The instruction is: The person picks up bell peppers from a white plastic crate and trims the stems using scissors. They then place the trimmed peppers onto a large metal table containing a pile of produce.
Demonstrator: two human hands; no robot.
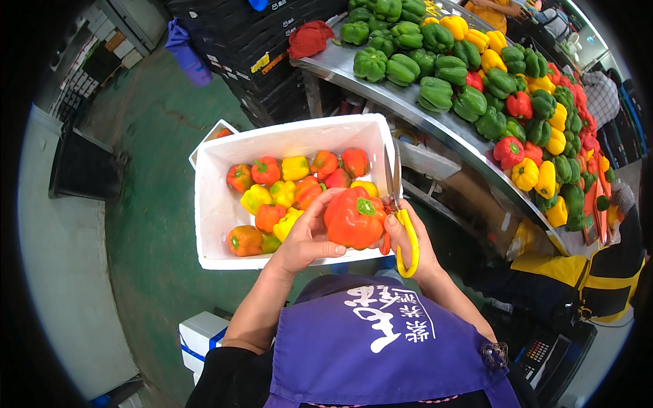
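Between my hands is a large red bell pepper (352, 224) with a short green stem stub turned upward. My left hand (306, 237) cups it from the left, thumb along its lower side. My right hand (416, 239) grips a pair of scissors (408, 245) with yellow and red handles, its fingers also near the pepper's right side. The scissor blades point away from me, slightly apart. Below both hands stands a white foam box (219, 250) holding several red, orange and yellow bell peppers, such as a yellow one (295, 168) near the far wall.
To the right, a metal table (352, 69) bears heaped green, yellow and red peppers (436, 94). A red cloth (310, 39) lies at its corner. Black crates (224, 30) are stacked behind the box. A person in yellow and black (561, 275) is at right. White boxes (201, 336) sit lower left.
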